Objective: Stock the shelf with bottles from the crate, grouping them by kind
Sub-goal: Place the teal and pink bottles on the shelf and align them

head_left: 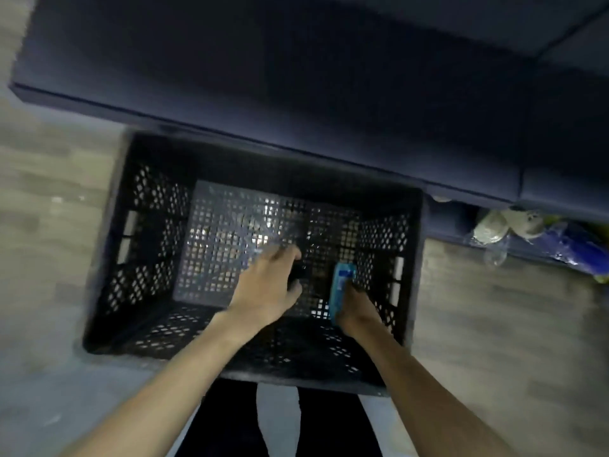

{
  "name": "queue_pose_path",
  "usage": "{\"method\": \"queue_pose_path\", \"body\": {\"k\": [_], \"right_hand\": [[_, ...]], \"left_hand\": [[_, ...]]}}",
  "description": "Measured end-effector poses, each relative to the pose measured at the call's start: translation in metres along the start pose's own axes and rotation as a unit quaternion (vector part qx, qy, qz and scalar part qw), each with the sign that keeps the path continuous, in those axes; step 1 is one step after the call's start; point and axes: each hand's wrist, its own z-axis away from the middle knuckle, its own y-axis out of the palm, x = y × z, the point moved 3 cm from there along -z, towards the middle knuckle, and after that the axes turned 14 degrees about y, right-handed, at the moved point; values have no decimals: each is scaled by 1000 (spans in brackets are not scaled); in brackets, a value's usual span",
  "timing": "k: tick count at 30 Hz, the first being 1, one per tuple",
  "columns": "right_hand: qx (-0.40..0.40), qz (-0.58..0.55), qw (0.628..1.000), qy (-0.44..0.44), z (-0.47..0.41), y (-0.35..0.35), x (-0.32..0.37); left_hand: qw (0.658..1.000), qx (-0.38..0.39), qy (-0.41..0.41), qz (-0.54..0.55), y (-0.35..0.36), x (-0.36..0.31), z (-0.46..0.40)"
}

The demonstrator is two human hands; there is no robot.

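Crate (108, 258), black lattice, on the floor below the dark shelf (296, 94); left hand (267, 288) inside it, fingers curled on a blurred clear bottle (260, 239); right hand (357, 308) gripping a blue-labelled bottle (341, 288).

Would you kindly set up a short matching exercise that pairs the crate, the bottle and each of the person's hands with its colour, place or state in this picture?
Things:
1. crate
2. blue-labelled bottle
3. left hand
4. right hand

Descriptions:
A. reaches into the crate's middle over a dark thing too blurred to identify
B. black, perforated, standing on the floor
C. grips the bottle low inside the crate
D. held near the crate's right wall

Pairs: 1-B, 2-D, 3-A, 4-C
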Motion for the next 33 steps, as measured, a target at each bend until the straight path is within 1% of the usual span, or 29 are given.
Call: {"method": "queue_pose_path", "body": {"k": [2,4,6,8,10,12,14,16,19,22,25,29,31,33], "right_hand": [[2,-15,1000,25,-39,31,0],[-30,-40,997,65,-68,49,4],[-75,-71,990,100,-80,55,11],[-122,-67,984,110,-83,52,20],[-171,-31,981,88,-87,50,28],[-199,8,979,46,-89,49,41],[-216,39,976,-13,-91,50,59],[-219,59,973,-52,-91,51,76],[-220,110,966,-80,-90,52,95],[-249,163,948,-111,-78,45,105],[-258,137,945,-145,-52,32,105],[-296,85,932,-191,-8,6,93],[-296,64,936,-180,0,-2,79],[-255,65,954,-145,-9,-1,63]], "left_hand": [[999,39,-9,12,28,25,-4],[998,67,-12,17,47,43,-6],[997,71,-9,21,57,55,-6],[997,62,-12,33,59,63,-5],[998,47,-13,44,56,70,-3],[998,32,-13,45,52,77,-2],[999,25,-15,41,49,84,-3],[999,21,-20,36,48,91,-3],[999,19,-27,31,49,97,-2],[999,20,-32,34,51,95,2],[998,25,-38,40,51,89,8],[998,25,-40,45,48,74,11],[997,26,-40,52,48,66,10],[997,25,-37,57,51,61,8]]}}
